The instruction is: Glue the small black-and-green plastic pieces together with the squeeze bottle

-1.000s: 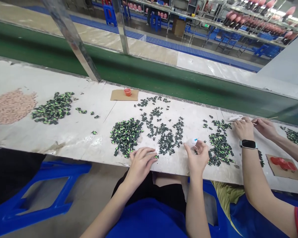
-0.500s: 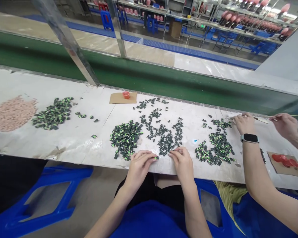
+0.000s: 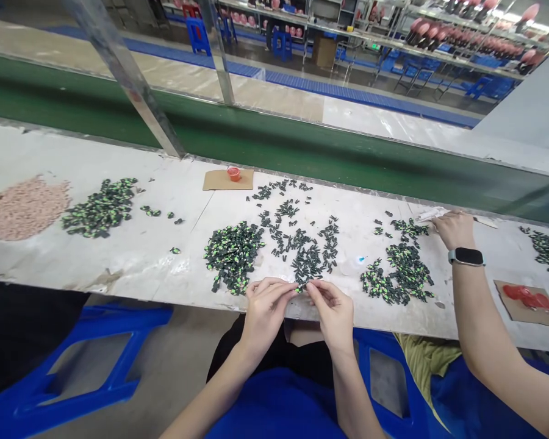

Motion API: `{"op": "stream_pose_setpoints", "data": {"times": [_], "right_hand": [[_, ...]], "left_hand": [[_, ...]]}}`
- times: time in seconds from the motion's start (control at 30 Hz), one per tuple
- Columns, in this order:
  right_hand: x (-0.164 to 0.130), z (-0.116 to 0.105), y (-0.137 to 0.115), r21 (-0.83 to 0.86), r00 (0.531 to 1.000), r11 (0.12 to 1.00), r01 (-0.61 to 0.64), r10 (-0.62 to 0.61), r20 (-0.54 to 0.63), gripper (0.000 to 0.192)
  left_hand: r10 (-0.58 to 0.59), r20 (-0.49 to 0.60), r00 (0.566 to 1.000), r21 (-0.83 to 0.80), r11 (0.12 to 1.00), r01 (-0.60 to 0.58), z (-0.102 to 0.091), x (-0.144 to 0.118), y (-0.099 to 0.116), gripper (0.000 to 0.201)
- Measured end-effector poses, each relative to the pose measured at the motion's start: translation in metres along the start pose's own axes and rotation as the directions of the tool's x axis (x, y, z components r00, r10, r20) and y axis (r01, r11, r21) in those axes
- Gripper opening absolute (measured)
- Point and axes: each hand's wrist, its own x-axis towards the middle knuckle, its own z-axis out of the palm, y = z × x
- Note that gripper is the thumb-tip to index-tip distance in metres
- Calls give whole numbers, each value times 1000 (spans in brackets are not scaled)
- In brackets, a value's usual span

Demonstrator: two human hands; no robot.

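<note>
1. My white worktable (image 3: 354, 225) runs the full width, stained in places.
2. Behind it I see a green strip (image 3: 274, 141) and slanting metal posts (image 3: 130, 79).
3. A blue plastic stool (image 3: 130, 314) stands at my left on grey floor (image 3: 183, 360).
4. Across the room are long racks (image 3: 387, 42), more blue stools (image 3: 198, 36) and bright lights (image 3: 537, 29).
5. A pale panel (image 3: 531, 110) rises upper right.

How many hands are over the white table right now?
3: the person's left hand and right hand, meeting at a small dark piece near the table's front edge; a co-worker's hand, farther right. Others may be hidden.
</note>
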Motion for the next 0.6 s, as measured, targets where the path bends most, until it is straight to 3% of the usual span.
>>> {"op": "stream_pose_setpoints", "data": {"times": [0.27,0.43,0.6], "right_hand": [[-2,-1,-1,30,995,998,-58,55,80,19],[-5,0,-2,42,997,999,-7,4,82,15],[-7,0,-1,63,998,997,48,-50,31,13]], "left_hand": [[64,-57,996,18,998,-63,4,0,4,20],[108,-95,990,-10,994,-110,4,0,8,19],[204,-33,978,-29,978,-205,2,5,7,20]]}}
